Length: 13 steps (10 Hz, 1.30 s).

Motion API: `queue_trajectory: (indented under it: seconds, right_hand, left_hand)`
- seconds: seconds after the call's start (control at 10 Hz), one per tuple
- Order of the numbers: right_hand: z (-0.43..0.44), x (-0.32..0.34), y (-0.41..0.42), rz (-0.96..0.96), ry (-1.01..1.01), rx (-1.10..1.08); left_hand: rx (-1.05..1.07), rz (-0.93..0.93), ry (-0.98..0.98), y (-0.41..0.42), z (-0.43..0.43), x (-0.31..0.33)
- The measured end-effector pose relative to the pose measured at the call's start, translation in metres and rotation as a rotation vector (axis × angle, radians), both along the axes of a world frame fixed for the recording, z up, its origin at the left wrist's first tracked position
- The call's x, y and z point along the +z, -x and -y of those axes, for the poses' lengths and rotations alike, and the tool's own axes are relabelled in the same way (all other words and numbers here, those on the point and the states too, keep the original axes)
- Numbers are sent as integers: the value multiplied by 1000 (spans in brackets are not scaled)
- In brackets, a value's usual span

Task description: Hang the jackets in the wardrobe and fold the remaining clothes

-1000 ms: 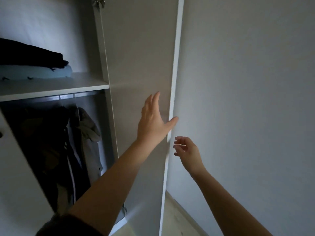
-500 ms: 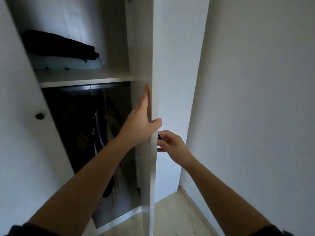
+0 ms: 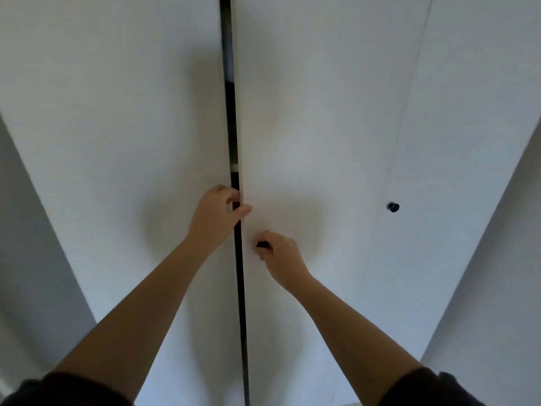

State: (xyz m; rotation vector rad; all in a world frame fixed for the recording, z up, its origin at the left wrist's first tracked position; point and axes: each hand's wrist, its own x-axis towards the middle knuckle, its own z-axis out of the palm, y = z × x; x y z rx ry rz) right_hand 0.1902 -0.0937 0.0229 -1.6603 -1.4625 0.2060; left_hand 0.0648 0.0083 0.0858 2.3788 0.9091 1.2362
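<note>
Wardrobe (image 3: 117,118): tall, flat white panels, matte smooth finish w/ faint grain; fills most of the view.
Left door (image 3: 123,171): plain flat slab, straight square edge, no handle in view on it.
Right door (image 3: 316,127): same white matte slab; its left edge sits just beside left door's edge.
Gap (image 3: 239,288): thin dark vertical slit btwn the 2 doors, top to bottom; a bit of pale grey shows inside it up high, rest black.
Jackets/clothes: can't see any; interior hidden behind doors apart from the slit.
Left hand (image 3: 215,218): grip curled round edge of right door at the slit, fingers tucked into the gap, thumb pressed flat on door's front face.
Right hand (image 3: 281,253): grip pinched shut on small black knob (image 3: 262,244), round, dark, mostly covered by fingers.
2nd knob (image 3: 393,207): small round black stud, further right on next white panel, well apart from both hands.
Sleeves (image 3: 67,391): dark fabric, short, at both upper arms; forearms bare.
Side walls (image 3: 26,230): plain pale grey, smooth, either side of wardrobe.
</note>
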Motion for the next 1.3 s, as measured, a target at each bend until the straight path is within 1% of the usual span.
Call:
queue_trajectory:
  seconds: [0.1,0.2,0.3,0.5,0.6,0.7,0.8,0.9,1.0,1.1,1.2,1.3]
  right_hand:
    - [-39,-2,-2,-10,-1,-32]
    - [-69,-3,-5,-20,0,-65]
    - [-90,-4,-9,-26,7,-83]
    - [-116,-4,-17,-17,12,-116]
    - [-123,-5,-17,-14,-4,-123]
    - [-125,-6,-17,-31,-10,-129]
    - [-126,-7,-18,-55,-29,-112]
    - [-122,-9,-12,-127,-32,-105]
    - [-105,-17,-7,-217,-106,-95]
    - [-71,-15,4,-369,-107,-156]
    - [-26,6,14,-556,-195,-143]
    - [45,53,19,-664,-557,130]
  left_hand:
    - [93,-20,7,-3,-41,1]
    - [124,14,15,-9,-65,0]
    - [113,74,-26,-16,-79,-1]
    - [194,55,-262,-25,-92,-6]
    - [244,30,-325,-29,-95,-11]
    - [292,0,-342,-31,-96,-13]
    - [288,6,-319,-30,-95,-13]
    - [247,28,-288,-27,-94,-11]
    - [135,4,-250,-16,-89,-16]
    - [97,-109,-151,0,-72,-32]
    - [66,-177,-48,14,-42,-48]
    - [72,-212,-50,23,-11,-53]
